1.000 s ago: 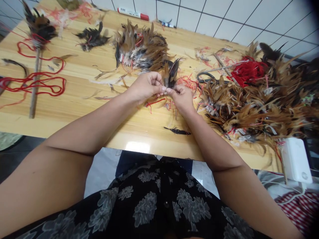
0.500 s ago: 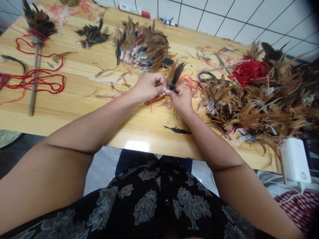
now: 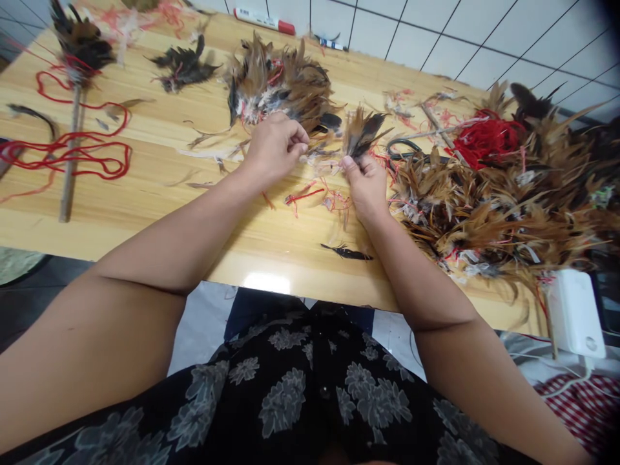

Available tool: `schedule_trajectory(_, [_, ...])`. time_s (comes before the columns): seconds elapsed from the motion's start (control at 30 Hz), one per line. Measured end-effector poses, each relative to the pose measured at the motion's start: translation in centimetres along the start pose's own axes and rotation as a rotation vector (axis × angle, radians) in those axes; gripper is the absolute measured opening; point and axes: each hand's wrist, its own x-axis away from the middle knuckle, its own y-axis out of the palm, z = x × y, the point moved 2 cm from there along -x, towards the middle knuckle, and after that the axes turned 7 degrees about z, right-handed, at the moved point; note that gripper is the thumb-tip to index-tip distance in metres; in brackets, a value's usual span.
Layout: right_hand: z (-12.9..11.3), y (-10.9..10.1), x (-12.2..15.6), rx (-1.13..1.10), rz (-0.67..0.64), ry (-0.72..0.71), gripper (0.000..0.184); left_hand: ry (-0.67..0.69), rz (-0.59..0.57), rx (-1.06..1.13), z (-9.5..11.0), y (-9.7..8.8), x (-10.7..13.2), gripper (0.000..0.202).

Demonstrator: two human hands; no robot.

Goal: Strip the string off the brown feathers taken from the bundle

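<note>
Over the middle of the table, my right hand (image 3: 369, 187) pinches a small bunch of brown and black feathers (image 3: 362, 132) by its base, tips pointing up and away. To its left, apart from it, is my left hand (image 3: 277, 145), fingers curled and pinched together; anything between them is too small to make out. Just behind the left hand lies a pile of brown feather bunches (image 3: 290, 84) with whitish quill ends. Below the hands lie red string scraps (image 3: 306, 194) and a loose black feather (image 3: 346, 252).
A large heap of brown feathers (image 3: 504, 213) covers the right side, with a red string bundle (image 3: 487, 139) and black-handled scissors (image 3: 403, 148) beside it. At left lie a feather-topped stick (image 3: 70, 158) and looped red cord (image 3: 104, 161). A marker (image 3: 264, 20) and white device (image 3: 577, 313) sit near the edges.
My hands, together over the feather bunch before, have parted. The left hand has moved left and slightly up; the right has shifted a little right, still holding the feathers.
</note>
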Motion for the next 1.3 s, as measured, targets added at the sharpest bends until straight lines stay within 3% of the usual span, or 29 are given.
schedule_trajectory(0.1, [-1.3,-0.1,0.3,-0.044,0.051,0.1,0.056,-0.023,0.006,0.028,-0.6,0.2,-0.2,0.024])
schedule_trajectory(0.33, [-1.3,0.1,0.5,-0.016,0.016,0.092,0.046,-0.025,-0.038,0.049,-1.4,0.7,-0.8,0.028])
schedule_trajectory(0.57, [-1.4,0.2,0.6,-0.055,0.031,0.142,0.026,0.064,-0.022,-0.179,-1.1,1.5,-0.6,0.032])
schedule_trajectory(0.73, [-1.5,0.1,0.6,-0.083,0.032,0.155,0.022,0.095,0.036,-0.195,0.1,0.7,-0.2,0.036])
schedule_trajectory(0.9, [-1.5,0.0,0.6,-0.084,0.017,0.149,0.026,-0.022,0.045,-0.099,1.6,-0.2,0.1,0.03])
schedule_trajectory(1.17, [-1.3,0.1,0.6,-0.082,0.025,0.143,0.03,-0.179,-0.161,0.008,1.8,-2.9,-0.7,0.026])
schedule_trajectory(1.3, [-1.7,0.1,0.6,-0.07,0.026,0.145,0.032,-0.145,-0.01,-0.109,2.3,-3.5,-0.8,0.031])
